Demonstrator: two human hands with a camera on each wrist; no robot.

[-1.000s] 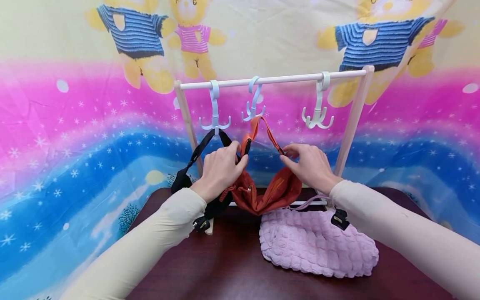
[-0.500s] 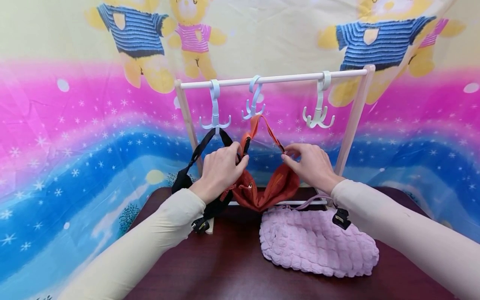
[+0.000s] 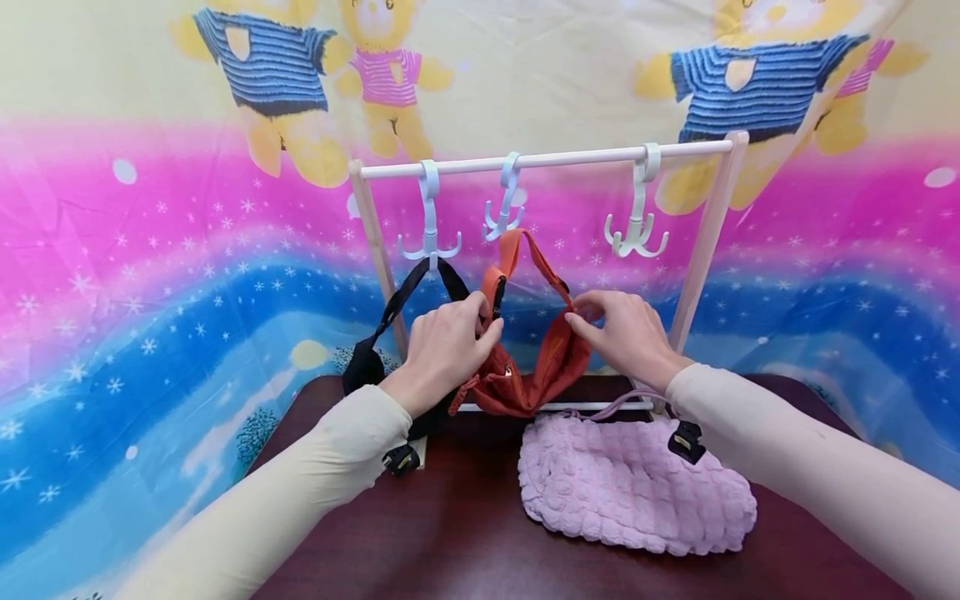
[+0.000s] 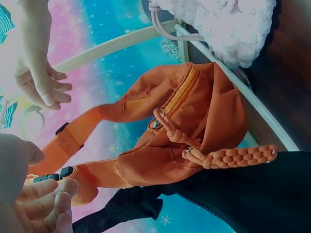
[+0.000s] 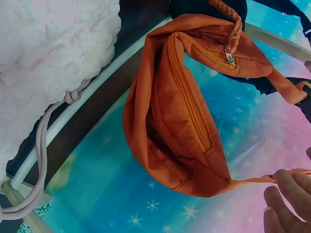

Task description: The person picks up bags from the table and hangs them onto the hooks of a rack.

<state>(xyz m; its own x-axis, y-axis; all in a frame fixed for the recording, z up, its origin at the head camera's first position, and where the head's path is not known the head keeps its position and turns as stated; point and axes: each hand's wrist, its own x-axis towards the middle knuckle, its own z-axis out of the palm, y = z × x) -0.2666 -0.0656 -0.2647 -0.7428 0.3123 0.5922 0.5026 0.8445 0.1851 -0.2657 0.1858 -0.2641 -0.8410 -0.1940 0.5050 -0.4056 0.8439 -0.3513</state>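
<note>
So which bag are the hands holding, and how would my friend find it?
Find the white rack standing on the dark table. Below its middle hook, both hands lift an orange bag by its strap. It's the only orange one, between a hanging black bag and a fluffy pink bag lying flat.

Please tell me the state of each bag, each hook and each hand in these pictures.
orange bag: lifted, strap slack beside middle hook
black bag: hanging on left hook
pink bag: lying on table
right hook: bare
left hand: grips strap
right hand: pinches strap
</note>
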